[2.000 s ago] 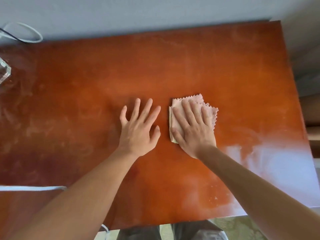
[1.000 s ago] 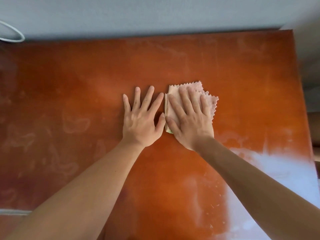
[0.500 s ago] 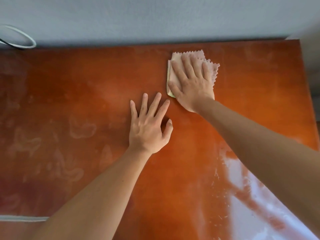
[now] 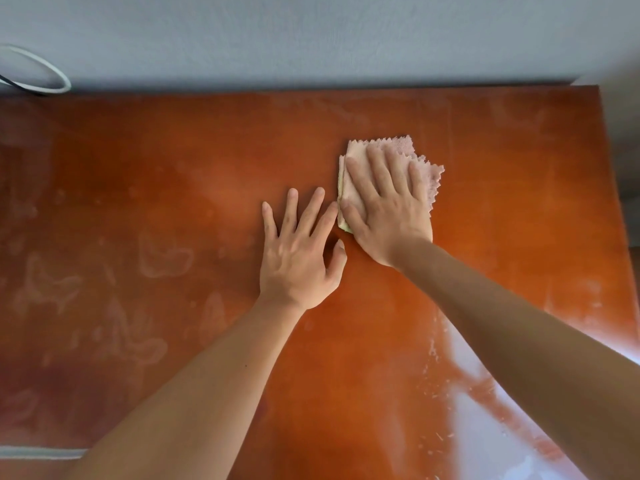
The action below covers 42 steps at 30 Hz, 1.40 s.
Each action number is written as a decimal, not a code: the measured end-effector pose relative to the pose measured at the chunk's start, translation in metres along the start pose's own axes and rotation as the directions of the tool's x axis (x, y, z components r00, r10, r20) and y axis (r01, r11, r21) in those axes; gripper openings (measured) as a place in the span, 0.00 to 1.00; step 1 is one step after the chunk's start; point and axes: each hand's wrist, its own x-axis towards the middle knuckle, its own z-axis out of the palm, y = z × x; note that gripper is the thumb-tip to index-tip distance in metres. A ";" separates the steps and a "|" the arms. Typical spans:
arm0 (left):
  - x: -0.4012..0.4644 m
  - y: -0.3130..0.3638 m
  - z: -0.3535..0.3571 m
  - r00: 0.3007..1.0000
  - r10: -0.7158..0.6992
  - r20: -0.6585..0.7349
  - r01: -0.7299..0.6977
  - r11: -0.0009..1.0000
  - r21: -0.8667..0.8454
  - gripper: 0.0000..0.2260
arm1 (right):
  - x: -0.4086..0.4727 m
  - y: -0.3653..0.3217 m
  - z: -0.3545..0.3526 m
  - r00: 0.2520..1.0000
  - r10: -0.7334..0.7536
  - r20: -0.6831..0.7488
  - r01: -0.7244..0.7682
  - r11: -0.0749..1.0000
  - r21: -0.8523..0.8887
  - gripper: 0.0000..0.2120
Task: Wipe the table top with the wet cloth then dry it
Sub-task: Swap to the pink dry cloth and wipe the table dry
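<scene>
At frame centre the left hand (image 4: 298,261) lies spread flat on the smeared orange-brown wooden table top (image 4: 173,202), the right hand (image 4: 388,209) beside it presses straight fingers on the folded pink cloth (image 4: 426,178), and a white cable loop (image 4: 45,74) sits upper left.

Soft daylight fills the head view, bright enough to read every surface. It seems to enter from the right: a white-blue glare washes out the near right corner of the table (image 4: 491,438), and a fainter sheen shows dried smears on its left half. Shadows under the hands are short and soft. The wide lens bows the table's far edge. The upper right corner is blurred.
</scene>
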 end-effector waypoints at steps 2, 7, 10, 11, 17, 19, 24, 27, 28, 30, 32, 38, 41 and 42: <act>0.000 0.001 0.000 1.000 0.002 -0.013 -0.002 1.000 -0.004 0.25 | 0.011 0.003 -0.004 1.000 -0.016 0.016 0.016 1.000 -0.006 0.34; 0.000 0.000 0.002 0.999 0.012 -0.040 -0.012 1.000 0.002 0.25 | 0.058 0.014 -0.015 0.996 -0.078 0.034 0.079 0.996 -0.028 0.33; 0.000 0.000 0.002 0.998 0.014 -0.053 -0.014 1.000 0.004 0.25 | 0.078 0.012 -0.017 0.999 -0.052 0.016 0.052 0.999 0.002 0.31; 0.000 0.000 0.002 0.999 0.012 -0.051 -0.012 1.000 0.005 0.25 | 0.081 0.011 -0.018 0.999 -0.044 0.013 0.044 0.999 0.009 0.31; 0.001 -0.001 0.002 1.000 0.000 -0.027 0.000 1.000 0.022 0.26 | 0.065 0.007 -0.016 1.000 -0.026 0.009 0.026 0.999 0.036 0.31; 0.001 -0.001 0.002 1.000 -0.004 -0.014 0.004 0.999 0.033 0.26 | 0.044 0.009 -0.012 0.999 -0.032 0.005 0.032 0.999 0.028 0.31; 0.000 0.000 0.001 1.000 -0.009 -0.002 0.009 0.999 0.032 0.26 | -0.037 0.017 0.003 0.999 0.037 0.011 -0.038 0.998 0.042 0.33; -0.001 0.002 0.000 1.000 -0.007 -0.018 0.007 0.999 0.031 0.26 | -0.054 0.016 0.010 0.997 0.070 0.022 -0.071 0.996 0.051 0.33; -0.001 0.002 0.001 1.000 -0.005 -0.027 0.006 1.000 0.025 0.26 | -0.054 0.016 0.010 0.997 0.080 0.019 -0.081 0.995 0.051 0.33; -0.001 0.002 0.001 0.999 -0.003 -0.037 0.004 1.000 0.019 0.25 | -0.049 0.018 0.010 0.997 0.081 0.005 -0.081 0.996 0.040 0.33; -0.001 0.002 0.001 1.000 -0.008 -0.029 0.009 1.000 0.021 0.26 | -0.037 0.022 0.008 0.998 0.069 0.009 -0.069 0.997 0.030 0.34; 0.000 0.002 0.001 0.999 -0.011 -0.038 0.012 1.000 0.021 0.26 | 0.050 0.051 -0.014 0.993 0.121 -0.016 -0.121 0.993 -0.003 0.33; 0.001 0.001 0.001 0.999 -0.007 -0.039 0.009 0.999 0.034 0.26 | 0.080 0.056 -0.023 0.992 0.127 -0.016 -0.127 0.992 0.006 0.33; 0.001 0.001 0.001 0.999 -0.007 -0.040 0.008 0.999 0.034 0.26 | 0.083 0.057 -0.023 0.992 0.127 -0.015 -0.127 0.992 0.012 0.32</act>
